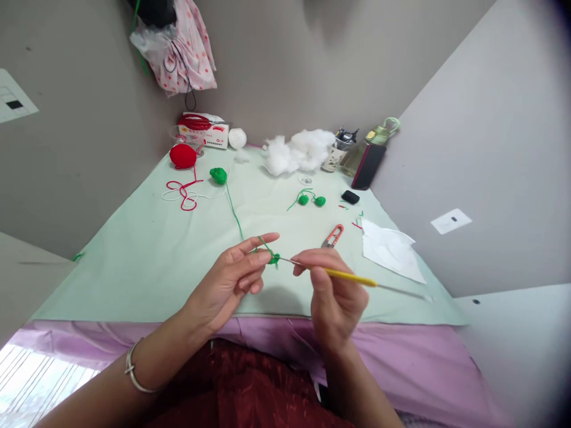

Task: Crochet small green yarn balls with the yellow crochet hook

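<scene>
My left hand (238,270) pinches a small green crochet piece (274,259) between thumb and fingers, its index finger stretched out with green yarn passing over it. That strand runs back across the table to a green yarn ball (218,175). In my right hand (334,291) is a crochet hook with a yellow handle (352,277), held like a pen. The hook's thin metal tip meets the green piece; whether it sits inside a loop is too small to tell. Just beyond my right hand lie orange thread snips (334,235).
Two small green crocheted balls (311,201) lie near a black case (350,197). White stuffing (298,153), a pen cup (335,156), a bottle (379,134) and a phone (369,166) line the back. Red yarn (182,156) sits back left, white paper (392,248) at right.
</scene>
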Tool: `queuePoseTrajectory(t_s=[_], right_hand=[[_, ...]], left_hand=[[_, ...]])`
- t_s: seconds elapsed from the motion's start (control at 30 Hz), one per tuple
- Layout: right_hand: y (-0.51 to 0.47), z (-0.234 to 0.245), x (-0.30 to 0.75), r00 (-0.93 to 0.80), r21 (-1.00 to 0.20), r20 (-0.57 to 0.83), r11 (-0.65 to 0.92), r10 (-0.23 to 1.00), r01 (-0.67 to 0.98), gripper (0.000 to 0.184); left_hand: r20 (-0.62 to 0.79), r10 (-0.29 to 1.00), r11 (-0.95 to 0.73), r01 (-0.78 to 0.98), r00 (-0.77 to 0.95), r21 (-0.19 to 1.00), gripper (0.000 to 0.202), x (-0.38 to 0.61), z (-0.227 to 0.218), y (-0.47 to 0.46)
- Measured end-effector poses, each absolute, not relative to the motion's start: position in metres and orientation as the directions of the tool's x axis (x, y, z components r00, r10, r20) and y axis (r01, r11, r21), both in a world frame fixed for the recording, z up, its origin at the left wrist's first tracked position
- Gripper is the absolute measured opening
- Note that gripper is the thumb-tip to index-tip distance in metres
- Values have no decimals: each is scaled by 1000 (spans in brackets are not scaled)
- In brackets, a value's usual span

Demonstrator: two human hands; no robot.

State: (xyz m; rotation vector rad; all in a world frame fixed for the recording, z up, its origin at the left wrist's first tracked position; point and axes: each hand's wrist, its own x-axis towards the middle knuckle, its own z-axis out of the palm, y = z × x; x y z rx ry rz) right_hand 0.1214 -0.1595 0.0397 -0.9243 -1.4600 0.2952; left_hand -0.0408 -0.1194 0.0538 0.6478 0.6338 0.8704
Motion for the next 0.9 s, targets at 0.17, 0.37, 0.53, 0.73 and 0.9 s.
queuePoseTrajectory(t_s=[0.17, 0.37, 0.53, 0.73, 0.9], right_hand=[[-156, 43, 117, 114, -721, 681, 634, 724, 278, 22], [-161, 31, 115, -16, -419, 834, 651, 552, 633, 35], [-159, 40, 120, 227, -720, 687, 605, 690, 340, 27], [-156, 44, 118, 186, -821, 570, 559, 800, 113, 18], [-156, 38, 120, 233, -878, 465, 479, 854, -6, 17]], left_hand=[[-138, 875, 366, -449, 463, 815, 40, -35, 54, -125], [-166, 859, 418, -477, 483, 774, 39, -33, 51, -125], [-235, 831, 510, -522, 504, 683, 30, -38, 52, -118], [-101, 891, 312, -436, 442, 844, 30, -35, 49, -123], [-112, 909, 293, -423, 402, 857, 32, -35, 46, -124]])
